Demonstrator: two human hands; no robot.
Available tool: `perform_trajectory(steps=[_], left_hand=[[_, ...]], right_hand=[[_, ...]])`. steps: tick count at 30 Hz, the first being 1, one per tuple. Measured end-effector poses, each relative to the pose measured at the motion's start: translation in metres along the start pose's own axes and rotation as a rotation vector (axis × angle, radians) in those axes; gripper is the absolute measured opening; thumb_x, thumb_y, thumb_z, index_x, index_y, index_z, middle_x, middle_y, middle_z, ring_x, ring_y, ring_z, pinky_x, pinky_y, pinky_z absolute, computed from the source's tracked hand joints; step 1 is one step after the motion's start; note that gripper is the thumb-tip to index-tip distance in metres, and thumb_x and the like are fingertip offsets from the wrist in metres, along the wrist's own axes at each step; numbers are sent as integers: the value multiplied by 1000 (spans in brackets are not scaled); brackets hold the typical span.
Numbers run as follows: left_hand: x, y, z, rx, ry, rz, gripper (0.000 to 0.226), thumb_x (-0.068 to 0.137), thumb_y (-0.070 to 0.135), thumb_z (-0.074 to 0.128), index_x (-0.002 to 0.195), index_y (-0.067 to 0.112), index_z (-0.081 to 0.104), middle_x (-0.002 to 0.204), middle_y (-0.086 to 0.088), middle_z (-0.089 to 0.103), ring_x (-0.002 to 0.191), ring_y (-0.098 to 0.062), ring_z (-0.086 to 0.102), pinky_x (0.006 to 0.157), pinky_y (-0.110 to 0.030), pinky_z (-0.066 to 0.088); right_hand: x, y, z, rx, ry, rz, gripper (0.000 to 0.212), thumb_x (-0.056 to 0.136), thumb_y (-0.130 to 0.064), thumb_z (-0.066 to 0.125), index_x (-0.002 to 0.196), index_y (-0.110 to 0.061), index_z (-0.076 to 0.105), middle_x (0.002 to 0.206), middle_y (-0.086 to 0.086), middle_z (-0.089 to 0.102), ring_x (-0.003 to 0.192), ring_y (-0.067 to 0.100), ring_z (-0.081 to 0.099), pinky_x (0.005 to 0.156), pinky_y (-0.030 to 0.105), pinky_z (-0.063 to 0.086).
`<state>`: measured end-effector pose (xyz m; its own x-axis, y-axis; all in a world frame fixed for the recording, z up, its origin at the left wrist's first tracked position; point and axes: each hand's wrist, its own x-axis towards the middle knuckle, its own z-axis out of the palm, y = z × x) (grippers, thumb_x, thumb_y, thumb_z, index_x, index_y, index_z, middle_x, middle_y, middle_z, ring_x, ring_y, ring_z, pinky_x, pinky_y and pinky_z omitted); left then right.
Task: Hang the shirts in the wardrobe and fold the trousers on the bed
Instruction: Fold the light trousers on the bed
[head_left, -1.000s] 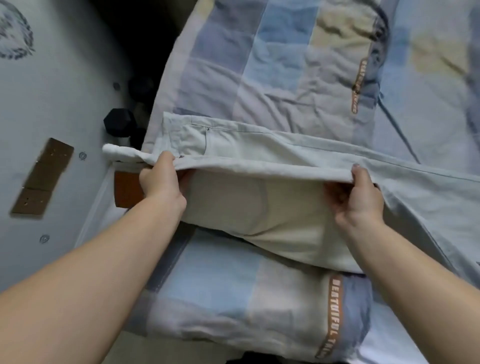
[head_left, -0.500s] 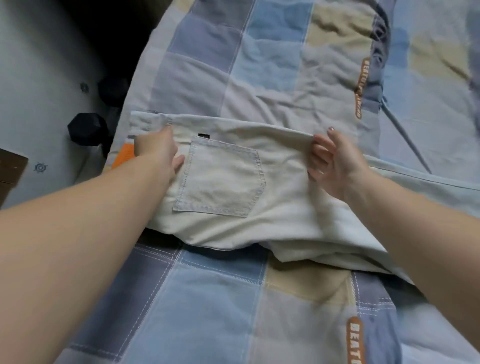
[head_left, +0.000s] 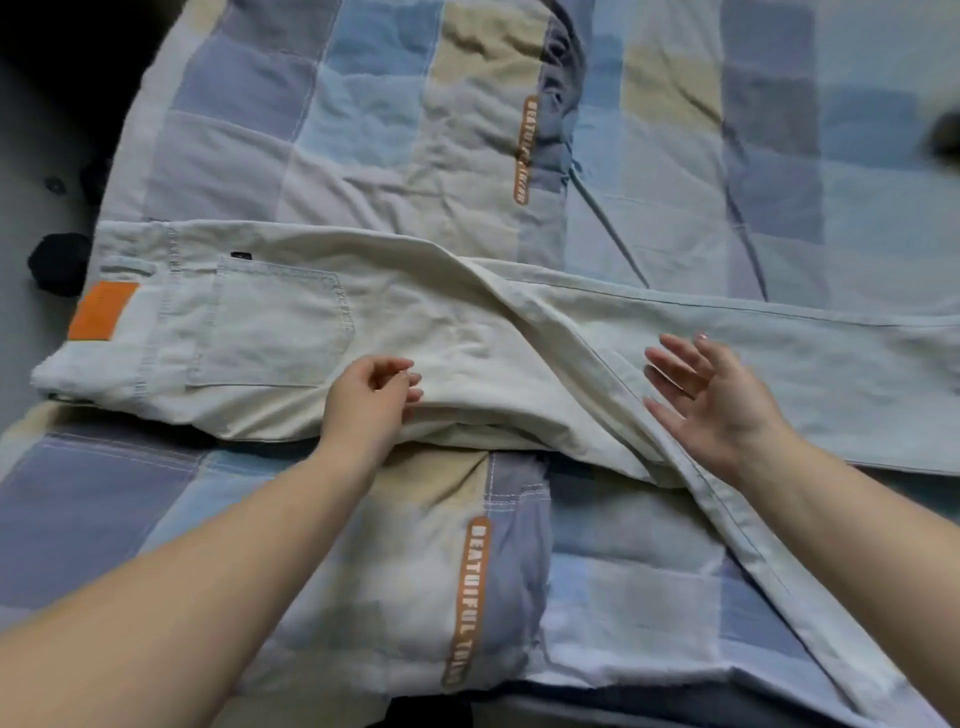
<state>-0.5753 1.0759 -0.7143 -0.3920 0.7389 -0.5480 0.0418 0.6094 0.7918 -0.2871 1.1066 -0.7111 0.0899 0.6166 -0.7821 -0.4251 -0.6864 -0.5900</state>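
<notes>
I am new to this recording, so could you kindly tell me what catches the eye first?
Pale trousers lie across the middle of a checked quilt, with an orange patch at the waistband on the left. The left hand touches their near edge, while the right hand is spread open over one leg.

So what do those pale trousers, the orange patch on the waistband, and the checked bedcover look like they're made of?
Trousers: likely matte cotton denim or twill, judging by the stitched seams, patch pocket and firm creases. Orange patch: smooth and flat, perhaps leather or imitation; too blurred to tell. Bedcover: soft, matte woven cotton by the look, wrinkled, with stitched check panels.
</notes>
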Motion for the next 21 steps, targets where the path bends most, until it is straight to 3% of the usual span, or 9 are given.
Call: perform_trajectory(steps=[3,9,14,18,21], left_hand=[[-48,-23,65,107,-126,53,24,92,-1,50,83,18,60,80,1,66,60,2,62,63,-16,51],[-136,-74,197,248,-290,-63,22,92,2,52,85,20,61,86,-1,68,73,-9,64,67,-24,50],[-210,-122,291,307,-461,-458,5,95,14,55,99,16,56,98,-4,60,88,-16,62,71,-29,48],[-255,-152,339,286,-477,-730,6,96,25,54,91,21,55,101,-4,62,90,-17,63,85,-37,49],[-264,-167,361,262,-443,-786,7,95,27,58,91,22,55,100,-3,65,89,-17,64,88,-41,51]], right_hand=[[-10,-16,-87,20,70,4,25,97,-35,43,98,-24,65,107,-4,66,110,10,57,100,36,38],[-35,-23,-262,-76,166,-18,22,97,-28,46,98,-24,67,102,-8,68,106,9,59,87,31,43],[-54,5,-374,-448,172,-34,21,96,-20,50,95,-31,67,108,-12,65,108,6,56,95,29,41],[-53,30,-425,-616,107,-78,34,90,-9,57,115,-30,63,120,-5,62,102,-4,56,79,3,42],[-35,45,-443,-989,38,-150,51,84,-3,55,131,-23,56,145,-4,45,132,11,42,106,23,35]])
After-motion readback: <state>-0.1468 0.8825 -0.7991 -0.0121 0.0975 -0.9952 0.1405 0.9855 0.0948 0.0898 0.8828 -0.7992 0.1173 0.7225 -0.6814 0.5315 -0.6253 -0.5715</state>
